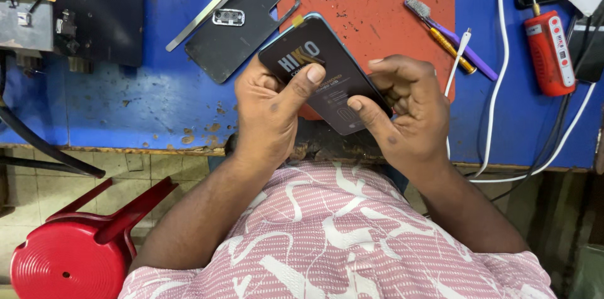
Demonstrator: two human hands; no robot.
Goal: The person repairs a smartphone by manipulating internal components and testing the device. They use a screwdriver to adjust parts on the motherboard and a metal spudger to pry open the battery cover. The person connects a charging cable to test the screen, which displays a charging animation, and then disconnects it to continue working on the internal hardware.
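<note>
Both hands hold a black phone display panel above the blue bench.

The left hand (272, 110) and right hand (402, 107) have their fingers closed on the display panel (324, 72), left thumb pressing its face, right fingers curled at its edge, over the red mat (402, 13). The phone back cover (242, 25) lies just beyond. My judgement: uneven thumb pressure could crack the thin panel, or a slip could drop it onto the bench (126, 104).
</note>
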